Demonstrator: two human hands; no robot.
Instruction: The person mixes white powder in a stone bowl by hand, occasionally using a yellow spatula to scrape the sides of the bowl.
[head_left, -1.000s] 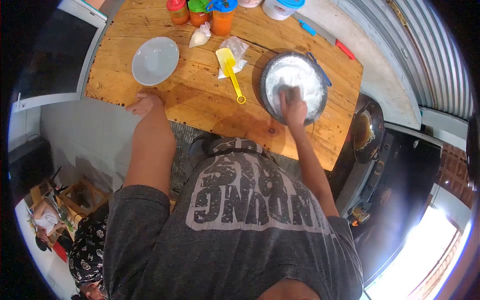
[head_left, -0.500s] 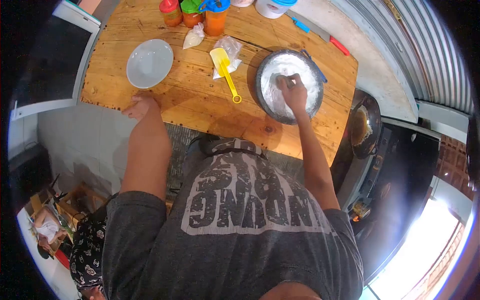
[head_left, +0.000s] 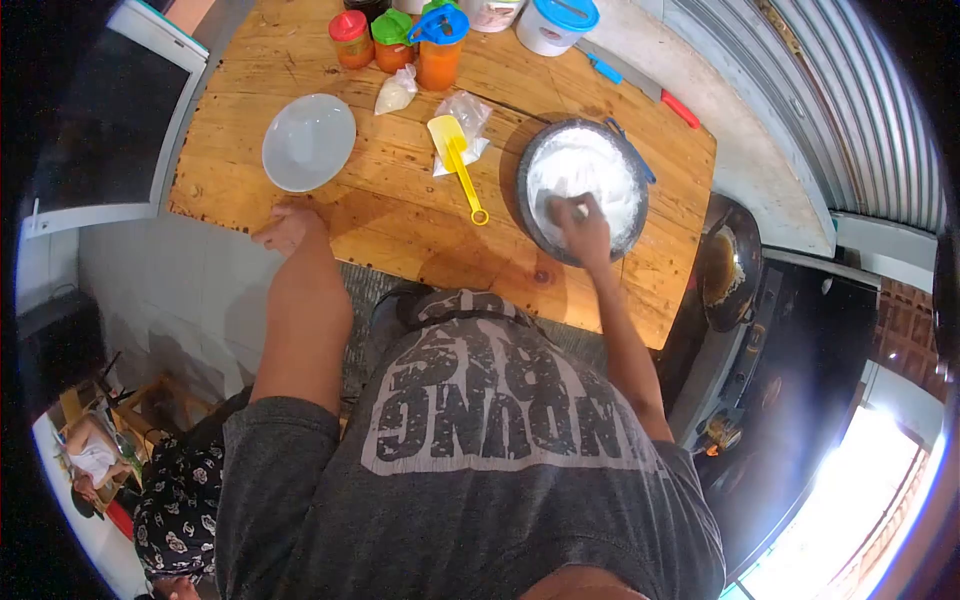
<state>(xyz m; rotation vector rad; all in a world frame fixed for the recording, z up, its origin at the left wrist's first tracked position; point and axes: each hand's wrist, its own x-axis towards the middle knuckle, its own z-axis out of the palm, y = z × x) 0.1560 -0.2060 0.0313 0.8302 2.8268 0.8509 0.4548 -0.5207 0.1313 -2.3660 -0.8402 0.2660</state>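
One dark bowl [head_left: 521, 195] brimming white flour [head_left: 592, 165]; right hand [head_left: 582, 228] in it, grip unclear; left hand [head_left: 290, 228] loose, empty, on table [head_left: 400, 215].

Table [head_left: 400, 215] is honey-brown plank wood with dark specks along its near-left edge. On it: a pale grey-white dish [head_left: 308, 142] at left, a yellow spatula [head_left: 460, 165] in the centre, and a dark grey bowl [head_left: 522, 190] of white powder [head_left: 590, 165] at right. Far edge: orange jars with a red lid [head_left: 349, 27], green lid [head_left: 392, 28] and blue lid [head_left: 438, 22]; near, a charcoal T-shirt [head_left: 480, 480] with faded pale block lettering.

Wooden table [head_left: 400, 215]: bowl [head_left: 523, 180], plate [head_left: 308, 142], spatula [head_left: 456, 152]
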